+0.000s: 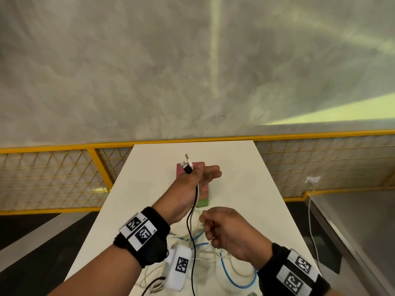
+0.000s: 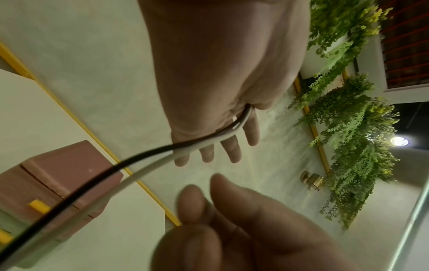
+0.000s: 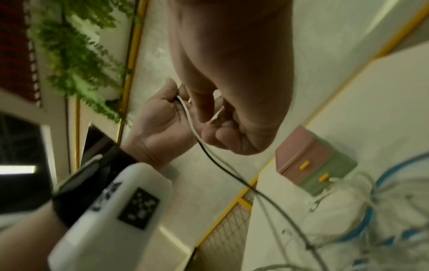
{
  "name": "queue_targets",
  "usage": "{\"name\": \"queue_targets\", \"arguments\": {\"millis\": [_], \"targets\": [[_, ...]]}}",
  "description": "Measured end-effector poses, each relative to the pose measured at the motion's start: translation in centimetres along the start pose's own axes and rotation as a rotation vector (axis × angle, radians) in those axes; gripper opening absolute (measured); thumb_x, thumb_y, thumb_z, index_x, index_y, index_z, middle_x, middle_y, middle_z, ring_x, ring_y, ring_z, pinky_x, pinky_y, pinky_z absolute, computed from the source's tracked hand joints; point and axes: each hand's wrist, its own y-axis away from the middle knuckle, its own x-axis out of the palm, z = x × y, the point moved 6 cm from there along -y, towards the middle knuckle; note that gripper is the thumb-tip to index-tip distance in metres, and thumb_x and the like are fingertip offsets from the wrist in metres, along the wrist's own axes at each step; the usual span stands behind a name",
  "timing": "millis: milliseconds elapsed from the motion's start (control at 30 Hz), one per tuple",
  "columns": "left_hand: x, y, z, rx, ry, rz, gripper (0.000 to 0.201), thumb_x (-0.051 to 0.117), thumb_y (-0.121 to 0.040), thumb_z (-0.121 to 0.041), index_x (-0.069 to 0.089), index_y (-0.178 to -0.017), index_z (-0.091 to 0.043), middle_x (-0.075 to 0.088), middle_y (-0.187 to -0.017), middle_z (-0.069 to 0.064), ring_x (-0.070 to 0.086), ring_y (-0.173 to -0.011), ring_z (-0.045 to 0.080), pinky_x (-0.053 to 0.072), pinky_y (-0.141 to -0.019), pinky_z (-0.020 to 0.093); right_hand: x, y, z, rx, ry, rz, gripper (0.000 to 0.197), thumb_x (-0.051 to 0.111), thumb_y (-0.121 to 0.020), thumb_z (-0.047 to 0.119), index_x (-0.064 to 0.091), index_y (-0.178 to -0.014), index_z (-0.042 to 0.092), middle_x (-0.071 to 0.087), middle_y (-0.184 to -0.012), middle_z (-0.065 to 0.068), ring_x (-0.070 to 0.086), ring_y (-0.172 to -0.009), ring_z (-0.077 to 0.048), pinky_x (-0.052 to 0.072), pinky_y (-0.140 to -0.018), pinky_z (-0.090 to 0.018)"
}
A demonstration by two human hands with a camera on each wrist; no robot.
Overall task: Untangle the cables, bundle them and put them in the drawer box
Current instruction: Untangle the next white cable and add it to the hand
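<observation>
My left hand (image 1: 203, 178) is raised over the white table (image 1: 245, 178), fingers stretched out. Its thumb pinches a black cable (image 1: 193, 221) and a white cable (image 1: 197, 193) against the hand, and their USB plugs (image 1: 186, 166) stick up above it. Both cables hang down into a tangle of white and blue cables (image 1: 213, 253) near the front edge. My right hand (image 1: 215, 229) hovers over the tangle with curled fingers pinching a thin white cable. The pink and green drawer box (image 1: 203, 202) stands behind the left hand, partly hidden; the right wrist view shows the drawer box (image 3: 308, 155) with both drawers closed.
A yellow mesh railing (image 1: 64, 148) runs behind the table's far edge. A blue cable loop (image 1: 233, 278) lies at the front right. On the right, a white lead hangs from a wall socket (image 1: 312, 180). Hanging green plants (image 2: 348, 128) are off to the side.
</observation>
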Motion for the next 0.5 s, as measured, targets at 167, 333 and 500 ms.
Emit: {"name": "queue_targets", "arguments": {"millis": [167,333,500], "targets": [[0.1,0.5,0.3,0.011,-0.188,0.027,0.062,0.032,-0.085,-0.062,0.068,-0.120,-0.025,0.066,-0.130,-0.010,0.052,-0.129,0.004,0.031,-0.115,0.032,1.5,-0.5,0.6,-0.120,0.300,0.032,0.019,0.072,-0.081,0.019,0.064,-0.097,0.013,0.060,-0.069,0.002,0.053,-0.057,-0.011,0.036,-0.048,-0.020],[-1.1,1.1,-0.6,0.023,-0.242,-0.024,0.054,0.033,-0.085,-0.060,0.069,-0.114,-0.031,0.066,-0.129,-0.011,0.054,-0.128,0.010,0.034,-0.115,0.042,1.3,-1.1,2.8,-0.301,0.472,-0.024,0.011,0.070,-0.083,0.010,0.062,-0.078,0.005,0.061,-0.064,-0.006,0.053,-0.055,-0.017,0.044,-0.054,-0.023],[-2.5,2.0,-2.1,0.062,-0.144,-0.078,0.055,0.033,-0.096,-0.050,0.065,-0.124,-0.016,0.073,-0.118,0.004,0.068,-0.112,0.018,0.056,-0.092,0.038,-1.1,-0.4,5.4,-0.378,0.347,-0.144,0.008,0.065,-0.087,0.003,0.062,-0.080,0.005,0.062,-0.066,-0.012,0.051,-0.049,-0.013,0.035,-0.040,-0.013]]}}
